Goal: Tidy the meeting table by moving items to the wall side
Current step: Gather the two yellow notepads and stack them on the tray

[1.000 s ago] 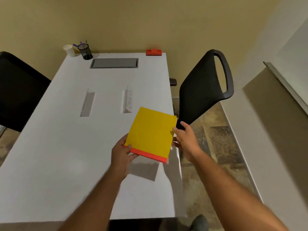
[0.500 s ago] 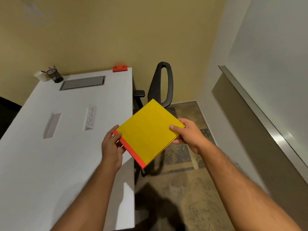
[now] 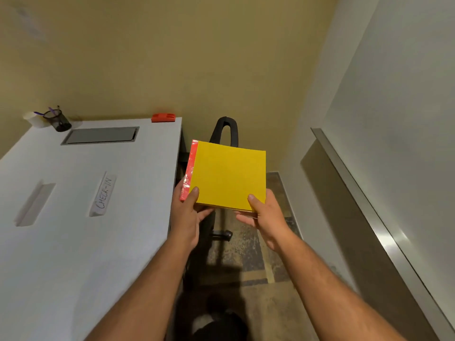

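Note:
A yellow notebook [image 3: 229, 174] with a red taped spine is held in the air to the right of the white meeting table [image 3: 73, 242], over the floor. My left hand [image 3: 188, 212] grips its near left corner at the spine. My right hand [image 3: 262, 215] grips its near right corner, thumb on the cover. At the wall end of the table stand a black mesh pen cup [image 3: 58, 120], a white cup [image 3: 33, 118] and a red block [image 3: 163, 117]. A "CHECK-IN" name sign [image 3: 103, 194] and a second sign [image 3: 35, 203] lie mid-table.
A grey cable hatch [image 3: 99, 135] is set into the table near the wall. A black office chair [image 3: 225, 129] stands right of the table, partly hidden behind the notebook. A whiteboard with a metal rail [image 3: 369, 205] runs along the right wall.
The notebook has left the table and turned clockwise, so its red spine now faces left. Both hands kept hold of it. The view has swung right and closer to the wall.

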A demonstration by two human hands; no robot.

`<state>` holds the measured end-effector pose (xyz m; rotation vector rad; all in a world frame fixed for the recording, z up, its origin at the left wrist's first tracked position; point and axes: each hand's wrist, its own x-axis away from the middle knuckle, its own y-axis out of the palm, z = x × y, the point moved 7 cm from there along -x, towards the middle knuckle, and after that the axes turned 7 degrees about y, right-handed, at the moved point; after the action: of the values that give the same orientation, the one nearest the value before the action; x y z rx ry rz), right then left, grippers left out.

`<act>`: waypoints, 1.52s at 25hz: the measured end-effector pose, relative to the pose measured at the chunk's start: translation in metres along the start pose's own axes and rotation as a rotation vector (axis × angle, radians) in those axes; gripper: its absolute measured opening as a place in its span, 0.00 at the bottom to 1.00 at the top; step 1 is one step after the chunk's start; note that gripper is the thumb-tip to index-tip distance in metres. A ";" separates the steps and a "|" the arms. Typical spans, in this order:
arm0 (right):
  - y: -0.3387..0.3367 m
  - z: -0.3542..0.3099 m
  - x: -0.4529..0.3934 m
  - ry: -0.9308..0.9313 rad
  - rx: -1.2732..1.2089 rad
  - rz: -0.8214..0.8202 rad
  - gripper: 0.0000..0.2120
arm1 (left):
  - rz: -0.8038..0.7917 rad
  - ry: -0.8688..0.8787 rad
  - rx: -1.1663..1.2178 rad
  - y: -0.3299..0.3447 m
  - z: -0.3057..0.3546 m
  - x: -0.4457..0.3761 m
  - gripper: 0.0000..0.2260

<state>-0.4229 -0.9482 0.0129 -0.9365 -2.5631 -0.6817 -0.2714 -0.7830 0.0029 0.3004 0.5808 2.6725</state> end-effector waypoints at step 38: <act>0.217 -0.220 -0.548 0.311 0.465 -0.827 0.17 | 0.945 0.267 -0.032 0.072 0.029 -0.393 0.12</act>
<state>0.1523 -1.2017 0.0183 0.3802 -2.5741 -0.3347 0.0676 -0.9959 0.0119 0.2457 0.5608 3.6717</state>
